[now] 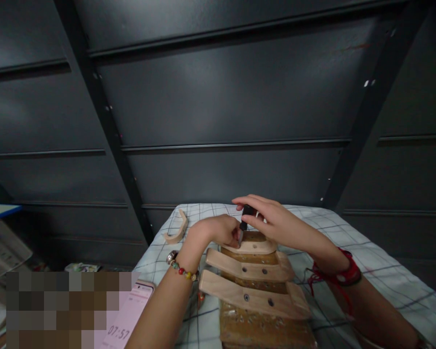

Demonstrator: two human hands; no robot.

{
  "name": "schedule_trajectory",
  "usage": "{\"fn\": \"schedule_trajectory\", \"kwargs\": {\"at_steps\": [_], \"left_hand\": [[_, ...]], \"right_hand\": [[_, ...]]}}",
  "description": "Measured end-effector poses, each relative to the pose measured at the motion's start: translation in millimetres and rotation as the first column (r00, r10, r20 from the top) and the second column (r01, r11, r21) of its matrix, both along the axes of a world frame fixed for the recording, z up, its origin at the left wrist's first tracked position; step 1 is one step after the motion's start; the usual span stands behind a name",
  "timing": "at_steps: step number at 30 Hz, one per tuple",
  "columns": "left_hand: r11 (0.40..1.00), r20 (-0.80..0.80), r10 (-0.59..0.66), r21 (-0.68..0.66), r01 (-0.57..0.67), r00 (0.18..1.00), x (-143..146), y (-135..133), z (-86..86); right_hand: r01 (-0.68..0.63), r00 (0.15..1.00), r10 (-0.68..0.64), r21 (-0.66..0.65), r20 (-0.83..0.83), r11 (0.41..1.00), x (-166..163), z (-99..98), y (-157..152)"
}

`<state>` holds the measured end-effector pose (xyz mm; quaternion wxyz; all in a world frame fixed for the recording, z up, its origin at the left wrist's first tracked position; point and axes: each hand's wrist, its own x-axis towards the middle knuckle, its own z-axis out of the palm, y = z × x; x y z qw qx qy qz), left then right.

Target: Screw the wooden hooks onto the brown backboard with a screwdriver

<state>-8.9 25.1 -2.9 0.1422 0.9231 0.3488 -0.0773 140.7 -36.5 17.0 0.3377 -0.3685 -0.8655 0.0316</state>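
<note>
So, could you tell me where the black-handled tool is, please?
In the head view, the tool is just right of centre, between left hand and right hand, at the farthest mounted strip.

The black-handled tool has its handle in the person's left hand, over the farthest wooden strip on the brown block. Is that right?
Not quite: in the head view, the black-handled tool has its handle in the person's right hand, not the left hand. It is indeed over the farthest wooden strip on the brown block.
</note>
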Motion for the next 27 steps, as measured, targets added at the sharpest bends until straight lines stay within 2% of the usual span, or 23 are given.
{"fn": "schedule_trajectory", "kwargs": {"at_steps": [3,11,20,27], "left_hand": [[1.0,-0.001,0.003,-0.001,-0.003,1.0,0.4,2.0,-2.6],[1.0,0.036,-0.011,0.008,0.011,0.999,-1.4,6.2,-6.5],[0.996,0.086,-0.045,-0.068,0.051,0.995,0.1,7.1,-9.8],[0.989,0.113,-0.067,-0.124,0.081,0.991,2.7,0.9,-4.4]], "right_hand": [[0.013,1.0,-0.013,0.015,0.011,1.0,0.0,0.5,-1.3],[0.17,0.982,-0.169,-0.003,-0.089,0.985,-6.1,-6.0,4.0],[0.184,0.978,-0.186,-0.025,-0.099,0.983,-7.3,-6.1,5.0],[0.192,0.976,-0.193,-0.02,-0.1,0.981,-6.9,-5.7,4.4]]}}
